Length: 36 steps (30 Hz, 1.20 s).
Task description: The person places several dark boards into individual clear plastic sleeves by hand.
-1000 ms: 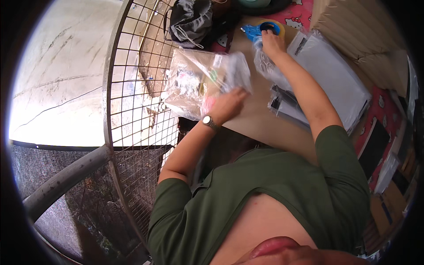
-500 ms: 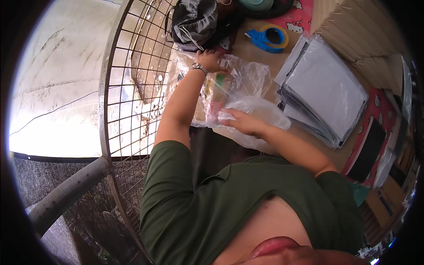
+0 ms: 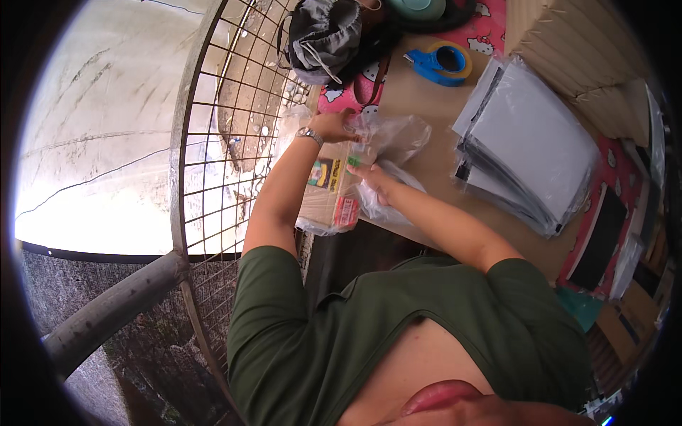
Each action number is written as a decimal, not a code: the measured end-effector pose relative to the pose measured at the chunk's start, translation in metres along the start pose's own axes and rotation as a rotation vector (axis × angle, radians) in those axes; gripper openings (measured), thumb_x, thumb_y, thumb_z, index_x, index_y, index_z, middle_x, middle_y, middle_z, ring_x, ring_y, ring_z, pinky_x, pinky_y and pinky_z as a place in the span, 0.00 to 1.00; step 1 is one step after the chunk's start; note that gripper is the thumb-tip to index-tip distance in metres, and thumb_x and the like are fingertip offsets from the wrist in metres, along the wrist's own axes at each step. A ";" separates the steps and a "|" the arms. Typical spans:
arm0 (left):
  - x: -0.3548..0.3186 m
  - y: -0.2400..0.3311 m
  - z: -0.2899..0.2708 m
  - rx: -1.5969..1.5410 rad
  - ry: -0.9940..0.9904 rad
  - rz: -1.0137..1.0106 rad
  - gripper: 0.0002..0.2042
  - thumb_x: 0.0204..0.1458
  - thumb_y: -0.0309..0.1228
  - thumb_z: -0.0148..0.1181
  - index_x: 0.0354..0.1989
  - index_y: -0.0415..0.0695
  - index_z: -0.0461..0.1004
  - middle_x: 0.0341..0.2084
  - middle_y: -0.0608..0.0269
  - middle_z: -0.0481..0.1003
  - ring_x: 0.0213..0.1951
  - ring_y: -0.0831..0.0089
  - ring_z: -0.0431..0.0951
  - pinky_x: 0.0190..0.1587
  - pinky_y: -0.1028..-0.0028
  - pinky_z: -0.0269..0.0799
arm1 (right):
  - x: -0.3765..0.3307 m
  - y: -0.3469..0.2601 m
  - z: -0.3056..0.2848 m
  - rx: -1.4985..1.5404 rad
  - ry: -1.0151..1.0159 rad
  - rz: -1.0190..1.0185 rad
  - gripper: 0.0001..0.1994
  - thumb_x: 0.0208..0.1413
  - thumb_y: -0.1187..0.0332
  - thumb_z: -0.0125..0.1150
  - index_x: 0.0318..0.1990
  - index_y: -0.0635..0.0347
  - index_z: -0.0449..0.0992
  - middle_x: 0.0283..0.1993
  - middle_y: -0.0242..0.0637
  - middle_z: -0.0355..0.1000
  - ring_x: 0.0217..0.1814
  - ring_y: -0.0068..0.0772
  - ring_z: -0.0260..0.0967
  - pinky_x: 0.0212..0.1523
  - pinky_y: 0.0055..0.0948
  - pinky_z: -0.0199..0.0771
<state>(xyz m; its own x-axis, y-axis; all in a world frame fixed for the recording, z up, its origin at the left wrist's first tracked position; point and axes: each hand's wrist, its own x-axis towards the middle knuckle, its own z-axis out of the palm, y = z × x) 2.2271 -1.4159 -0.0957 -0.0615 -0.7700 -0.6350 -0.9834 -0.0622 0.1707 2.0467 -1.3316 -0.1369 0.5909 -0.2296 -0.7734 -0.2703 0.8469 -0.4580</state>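
A brown cardboard box (image 3: 317, 204) with coloured printed labels lies at the table's near left edge, partly wrapped in a clear plastic bag (image 3: 405, 135). My left hand (image 3: 332, 128), wearing a metal watch on its wrist, is closed on the bag at the far end of the box. At the box's right side, my right hand (image 3: 378, 182) grips a fold of the same plastic, its thumb near a green label. Loose film spreads to the right of both hands, and some hangs below the box's near edge. The fingertips are partly hidden by film.
A blue tape dispenser (image 3: 442, 64) stands farther back. To the right lies a stack of grey-white plastic mailers (image 3: 529, 135), beside a large cardboard piece (image 3: 582, 53). A grey drawstring pouch (image 3: 323, 39) sits at the far left. Metal mesh (image 3: 220, 135) borders the left side.
The box now shows more plainly, and the film over it has been drawn together. My left hand has moved slightly nearer; my right hand has moved slightly farther away, onto the box's side.
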 end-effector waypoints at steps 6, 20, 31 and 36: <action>-0.029 -0.002 0.000 -0.016 -0.182 0.038 0.48 0.30 0.70 0.55 0.57 0.46 0.62 0.49 0.48 0.69 0.53 0.56 0.67 0.57 0.66 0.57 | 0.001 -0.002 -0.014 -0.025 -0.147 0.065 0.30 0.42 0.51 0.67 0.50 0.60 0.69 0.51 0.37 0.68 0.56 0.32 0.61 0.54 0.33 0.58; -0.068 0.021 -0.041 -0.326 -0.216 0.110 0.26 0.40 0.47 0.63 0.42 0.36 0.73 0.35 0.51 0.76 0.39 0.64 0.76 0.43 0.70 0.68 | -0.028 -0.054 0.006 -0.073 -0.208 -0.020 0.27 0.43 0.58 0.66 0.52 0.58 0.67 0.48 0.34 0.68 0.46 0.30 0.66 0.46 0.30 0.65; -0.142 -0.054 -0.079 -0.947 0.895 -0.065 0.09 0.49 0.30 0.54 0.28 0.34 0.74 0.19 0.65 0.74 0.21 0.78 0.71 0.24 0.74 0.67 | -0.092 -0.096 -0.010 -0.906 -0.407 -0.301 0.36 0.48 0.41 0.54 0.56 0.63 0.63 0.56 0.47 0.62 0.58 0.40 0.58 0.56 0.36 0.57; -0.137 -0.061 -0.109 -0.787 1.080 -0.344 0.12 0.42 0.31 0.56 0.20 0.32 0.73 0.13 0.58 0.72 0.16 0.74 0.70 0.21 0.72 0.64 | -0.120 -0.073 -0.032 -0.719 -0.230 -0.855 0.43 0.43 0.39 0.58 0.60 0.62 0.57 0.62 0.50 0.54 0.62 0.45 0.54 0.61 0.35 0.53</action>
<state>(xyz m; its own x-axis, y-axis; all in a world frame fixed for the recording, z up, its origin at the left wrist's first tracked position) 2.3144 -1.3755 0.0631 0.6801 -0.7261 0.1013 -0.5450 -0.4083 0.7323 1.9710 -1.3812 -0.0251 0.8963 -0.4428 -0.0227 -0.0412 -0.0324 -0.9986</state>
